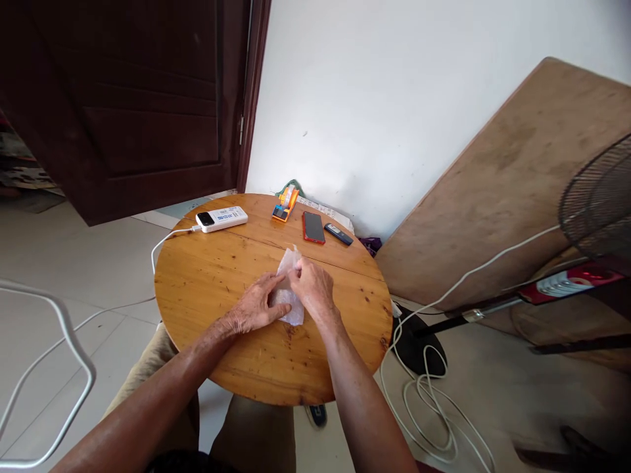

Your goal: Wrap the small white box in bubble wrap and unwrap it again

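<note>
A crinkled, translucent piece of plastic wrap [290,316], which looks like bubble wrap, lies near the middle of the round wooden table [207,289]. My left hand [259,303] rests on its left side, with the fingers stretched forward and the thumb spread across the lower part. At the upper right of the wrap, my right hand [313,284] is closed in a pinch on the edge. The fingers partly cover the wrap, and whether anything lies inside it I cannot tell.
Along the table's far side are a white power bank [229,217] with a cable, an orange tape dispenser [286,202], a red-edged phone [314,227] and a small dark device [338,234]. At the right stand a fan [599,197], looped white cable [434,414] and a leaning board [513,164].
</note>
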A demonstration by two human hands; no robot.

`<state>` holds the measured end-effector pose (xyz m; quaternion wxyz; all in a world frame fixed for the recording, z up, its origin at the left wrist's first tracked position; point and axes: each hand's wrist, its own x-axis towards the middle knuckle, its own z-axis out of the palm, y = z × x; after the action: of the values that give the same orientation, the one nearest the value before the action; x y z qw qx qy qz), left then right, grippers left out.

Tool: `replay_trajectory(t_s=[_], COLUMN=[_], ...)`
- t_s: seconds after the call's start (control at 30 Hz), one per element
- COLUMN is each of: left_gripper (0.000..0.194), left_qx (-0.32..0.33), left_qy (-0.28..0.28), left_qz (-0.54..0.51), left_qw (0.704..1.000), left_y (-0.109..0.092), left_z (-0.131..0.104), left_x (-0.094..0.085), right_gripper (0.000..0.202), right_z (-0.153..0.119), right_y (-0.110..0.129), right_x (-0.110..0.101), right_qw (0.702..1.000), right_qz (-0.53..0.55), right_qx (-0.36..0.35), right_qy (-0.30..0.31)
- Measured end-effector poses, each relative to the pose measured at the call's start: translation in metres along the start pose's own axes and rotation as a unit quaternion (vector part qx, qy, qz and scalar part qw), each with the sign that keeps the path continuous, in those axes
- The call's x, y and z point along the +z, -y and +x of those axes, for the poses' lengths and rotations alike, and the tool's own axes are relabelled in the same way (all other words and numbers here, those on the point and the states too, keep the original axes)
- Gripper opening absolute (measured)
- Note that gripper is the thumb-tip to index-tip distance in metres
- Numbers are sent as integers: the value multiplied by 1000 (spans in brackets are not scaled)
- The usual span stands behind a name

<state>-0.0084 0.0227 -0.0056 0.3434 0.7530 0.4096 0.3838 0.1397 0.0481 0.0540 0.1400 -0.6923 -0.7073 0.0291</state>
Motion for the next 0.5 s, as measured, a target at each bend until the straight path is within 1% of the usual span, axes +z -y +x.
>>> replay_trajectory(t_s=[0.07,0.13,0.17,0.2,0.27,0.3,0.37,0.5], left_gripper=[65,67,67,67,66,66,68,71], left_qx=[-12,-24,-29,-35,-46,-54,-73,-117], left_qy=[-13,-23,-31,-39,-55,-61,-67,-102], left_qz=[-3,-12,-18,-24,-37,-45,-61,-78], left_qw=[1000,999,999,998,997,996,993,985], left_y=[2,3,4,4,4,4,4,4], left_z=[1,1,2,2,2,2,2,4], left_x=[1,0,0,-1,-3,-3,-4,-4], right_gripper=[19,16,14,12,16,19,23,25], right_z=[5,7,7,7,6,5,5,9], right_y=[-13,-31,-41,-49,-63,-68,-74,-75], right_x=[4,6,7,8,12,14,20,29], right_qw=[999,991,979,961,916,897,876,856], right_qz=[34,119,183,254,380,422,462,496], right_qx=[20,52,68,83,101,108,121,141], right_qy=[-5,-35,-53,-66,-74,-71,-61,-47])
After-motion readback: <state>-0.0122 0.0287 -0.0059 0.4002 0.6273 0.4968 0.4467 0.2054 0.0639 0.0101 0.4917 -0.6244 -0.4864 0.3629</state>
